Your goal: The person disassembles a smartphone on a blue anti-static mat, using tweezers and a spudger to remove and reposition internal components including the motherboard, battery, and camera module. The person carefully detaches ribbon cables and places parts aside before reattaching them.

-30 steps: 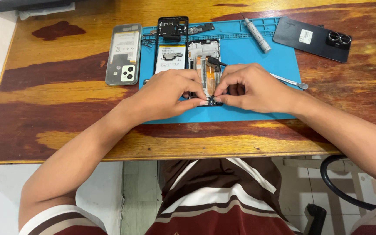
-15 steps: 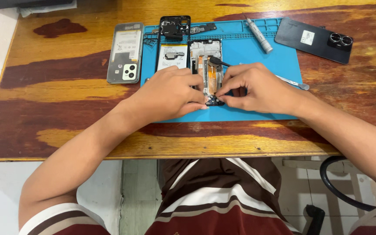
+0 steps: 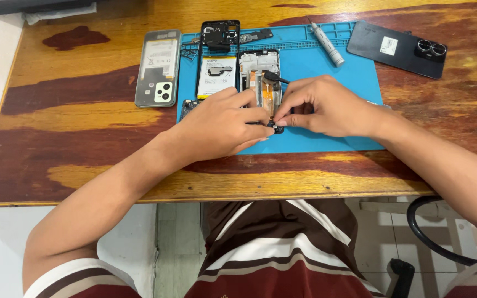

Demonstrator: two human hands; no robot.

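An opened phone frame (image 3: pixel 258 77) lies on a blue work mat (image 3: pixel 327 94), its orange flex cable and inner parts exposed. My left hand (image 3: pixel 222 124) rests over the frame's lower left side, fingers curled against it. My right hand (image 3: pixel 321 106) pinches a small dark part (image 3: pixel 276 128) at the frame's bottom edge with thumb and forefinger. A thin black tool (image 3: pixel 274 77) lies across the frame just above my right fingers. Both hands meet at the frame's lower end, hiding that area.
A white battery (image 3: pixel 216 76) and a black inner cover (image 3: pixel 220 35) lie on the mat's left part. A grey back cover (image 3: pixel 158 67) rests on the wooden table left of the mat. A silver screwdriver (image 3: pixel 327 37) and a dark phone (image 3: pixel 397 48) lie at the right.
Both hands stay together at the frame's lower end. The fingers have shifted slightly around the small dark part; the frame has barely moved.
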